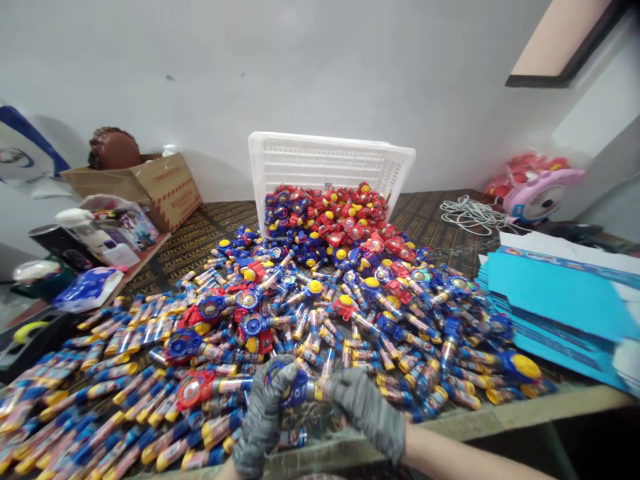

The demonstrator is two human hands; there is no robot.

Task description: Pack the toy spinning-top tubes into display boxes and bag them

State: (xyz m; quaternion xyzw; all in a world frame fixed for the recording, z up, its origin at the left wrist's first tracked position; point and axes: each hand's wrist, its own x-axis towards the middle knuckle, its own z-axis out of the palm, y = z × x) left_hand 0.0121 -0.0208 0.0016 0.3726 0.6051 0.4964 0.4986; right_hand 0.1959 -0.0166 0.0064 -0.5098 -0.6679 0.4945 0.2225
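Observation:
My left hand (266, 417), in a grey glove, is closed around a blue plastic toy (296, 388) near the table's front edge. My right hand (367, 408), gloved too, has its fingers pinched at the toy's yellow end, just right of the left hand. What the right fingertips hold is partly hidden. Around both hands lie many small tubes (127, 337) with blue and yellow ends. Red toys (196, 390) and more blue toys (256, 325) are mixed among them, some joined to tubes.
A white basket (320, 160) lies tipped at the back, spilling red and blue toys. Blue cardboard sheets (560, 293) are stacked at right, with a white cord (467, 215) and pink fan (543, 197) behind. At left are a cardboard box (170, 190) and a spray bottle (85, 230).

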